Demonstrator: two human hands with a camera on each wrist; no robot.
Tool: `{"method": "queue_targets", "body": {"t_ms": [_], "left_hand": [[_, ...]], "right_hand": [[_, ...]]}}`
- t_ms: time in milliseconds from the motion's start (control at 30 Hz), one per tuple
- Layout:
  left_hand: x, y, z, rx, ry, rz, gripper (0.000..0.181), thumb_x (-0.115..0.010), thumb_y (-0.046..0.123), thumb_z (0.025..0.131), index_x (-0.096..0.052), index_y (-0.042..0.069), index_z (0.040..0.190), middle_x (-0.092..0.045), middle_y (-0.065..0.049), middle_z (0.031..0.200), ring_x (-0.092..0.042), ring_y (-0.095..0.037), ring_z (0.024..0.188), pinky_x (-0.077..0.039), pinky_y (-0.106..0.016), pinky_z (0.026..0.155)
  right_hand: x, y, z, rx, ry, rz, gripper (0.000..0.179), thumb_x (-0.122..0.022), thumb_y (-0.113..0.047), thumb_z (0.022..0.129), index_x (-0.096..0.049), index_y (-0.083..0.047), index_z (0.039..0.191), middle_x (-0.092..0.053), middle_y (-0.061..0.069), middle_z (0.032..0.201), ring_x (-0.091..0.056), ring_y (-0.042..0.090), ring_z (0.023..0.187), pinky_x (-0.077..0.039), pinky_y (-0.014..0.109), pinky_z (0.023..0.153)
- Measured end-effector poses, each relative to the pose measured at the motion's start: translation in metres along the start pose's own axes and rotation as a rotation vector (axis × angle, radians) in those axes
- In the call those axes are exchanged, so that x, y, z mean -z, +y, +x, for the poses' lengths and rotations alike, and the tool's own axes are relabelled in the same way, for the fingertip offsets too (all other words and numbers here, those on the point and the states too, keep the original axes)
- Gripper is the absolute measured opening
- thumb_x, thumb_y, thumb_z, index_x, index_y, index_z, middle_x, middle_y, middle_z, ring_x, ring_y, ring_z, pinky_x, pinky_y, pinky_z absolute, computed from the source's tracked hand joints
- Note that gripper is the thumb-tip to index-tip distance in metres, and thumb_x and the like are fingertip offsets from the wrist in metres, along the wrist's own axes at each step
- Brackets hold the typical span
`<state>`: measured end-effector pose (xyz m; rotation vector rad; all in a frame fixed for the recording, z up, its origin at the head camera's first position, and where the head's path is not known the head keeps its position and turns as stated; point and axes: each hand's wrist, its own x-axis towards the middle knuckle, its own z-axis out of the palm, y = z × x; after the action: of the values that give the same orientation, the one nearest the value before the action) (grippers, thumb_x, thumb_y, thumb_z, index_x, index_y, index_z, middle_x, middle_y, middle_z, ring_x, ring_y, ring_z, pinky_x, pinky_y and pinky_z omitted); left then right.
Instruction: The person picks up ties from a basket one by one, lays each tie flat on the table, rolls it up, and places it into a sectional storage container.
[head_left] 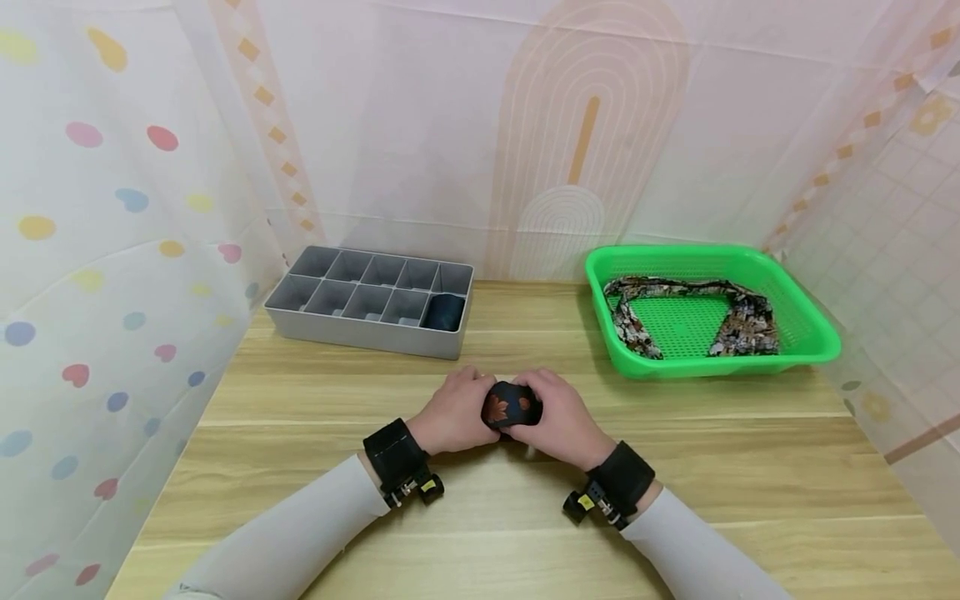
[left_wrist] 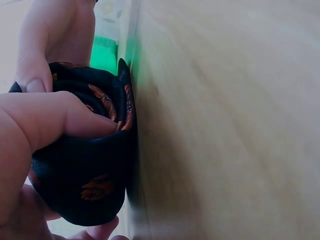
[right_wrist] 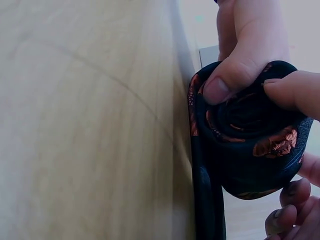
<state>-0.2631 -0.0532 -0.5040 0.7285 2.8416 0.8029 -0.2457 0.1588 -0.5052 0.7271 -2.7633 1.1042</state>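
A dark navy necktie with orange leaf-like motifs [head_left: 506,406], wound into a roll, sits on the table between both hands. My left hand [head_left: 456,414] grips one side of it, thumb pressed to the coiled end in the left wrist view. From the other side my right hand [head_left: 561,421] holds the roll, its thumb also on the coils. The spiral of layers [right_wrist: 245,115] shows in the right wrist view, where a short flat length of the tie [right_wrist: 209,210] runs out along the tabletop. Some fingers are hidden behind the roll.
A grey divided box [head_left: 367,329] stands at the back left; a dark rolled piece of cloth [head_left: 444,312] fills its front right compartment. At the back right, a green plastic basket [head_left: 622,363] holds a multicoloured patterned strip of cloth [head_left: 746,321]. Patterned curtains [head_left: 420,125] enclose the table.
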Motion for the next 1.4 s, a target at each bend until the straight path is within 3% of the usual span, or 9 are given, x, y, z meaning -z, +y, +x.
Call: {"method": "queue_targets", "body": {"t_ms": [233, 500, 700, 933, 1133, 1400], "left_hand": [[0.0, -0.004, 0.002, 0.003, -0.001, -0.012, 0.043, -0.092, 0.032, 0.072, -0.07, 0.014, 0.105, -0.057, -0.006, 0.1, -0.051, -0.023, 0.09, -0.044, -0.036, 0.076], [0.007, -0.004, 0.004, 0.033, 0.034, 0.017, 0.06, -0.086, 0.038, 0.068, -0.071, 0.011, 0.119, -0.058, -0.007, 0.108, -0.052, -0.023, 0.092, -0.046, -0.036, 0.073], [0.012, 0.005, 0.0, -0.018, 0.123, 0.099, 0.065, -0.084, 0.045, 0.067, -0.07, 0.007, 0.118, -0.06, -0.01, 0.112, -0.052, -0.028, 0.096, -0.047, -0.038, 0.076], [0.006, 0.014, -0.006, -0.08, 0.175, 0.027, 0.064, -0.087, 0.05, 0.067, -0.07, 0.01, 0.114, -0.063, -0.009, 0.113, -0.056, -0.027, 0.103, -0.05, -0.039, 0.082], [0.001, 0.014, -0.006, -0.082, 0.163, -0.035, 0.064, -0.09, 0.048, 0.068, -0.069, 0.01, 0.115, -0.063, -0.009, 0.117, -0.056, -0.026, 0.107, -0.049, -0.039, 0.088], [0.004, 0.013, -0.006, -0.082, 0.116, 0.014, 0.073, -0.091, 0.053, 0.068, -0.065, 0.012, 0.122, -0.063, -0.01, 0.121, -0.057, -0.028, 0.111, -0.052, -0.043, 0.091]], "right_hand": [[0.003, 0.005, 0.002, -0.019, -0.001, 0.011, 0.047, -0.091, -0.027, 0.078, -0.071, -0.02, 0.119, -0.068, 0.0, 0.107, -0.06, 0.014, 0.094, -0.052, 0.033, 0.084], [0.011, 0.01, 0.004, -0.061, -0.047, -0.047, 0.051, -0.089, -0.026, 0.075, -0.071, -0.018, 0.123, -0.066, 0.0, 0.104, -0.056, 0.016, 0.089, -0.049, 0.032, 0.078], [0.011, 0.011, 0.005, -0.053, -0.075, -0.097, 0.052, -0.095, -0.029, 0.073, -0.072, -0.018, 0.119, -0.063, 0.0, 0.095, -0.051, 0.014, 0.081, -0.044, 0.03, 0.072], [0.003, 0.012, 0.004, -0.017, -0.123, -0.159, 0.043, -0.094, -0.031, 0.073, -0.072, -0.021, 0.108, -0.06, -0.004, 0.081, -0.049, 0.01, 0.071, -0.042, 0.027, 0.064], [-0.005, 0.009, 0.002, 0.0, -0.134, -0.189, 0.033, -0.09, -0.03, 0.077, -0.064, -0.021, 0.095, -0.056, -0.007, 0.076, -0.05, 0.008, 0.067, -0.041, 0.025, 0.063], [-0.006, 0.008, 0.002, -0.021, -0.131, -0.175, 0.035, -0.091, -0.03, 0.077, -0.063, -0.02, 0.096, -0.057, -0.007, 0.075, -0.05, 0.008, 0.064, -0.041, 0.026, 0.061]]}}
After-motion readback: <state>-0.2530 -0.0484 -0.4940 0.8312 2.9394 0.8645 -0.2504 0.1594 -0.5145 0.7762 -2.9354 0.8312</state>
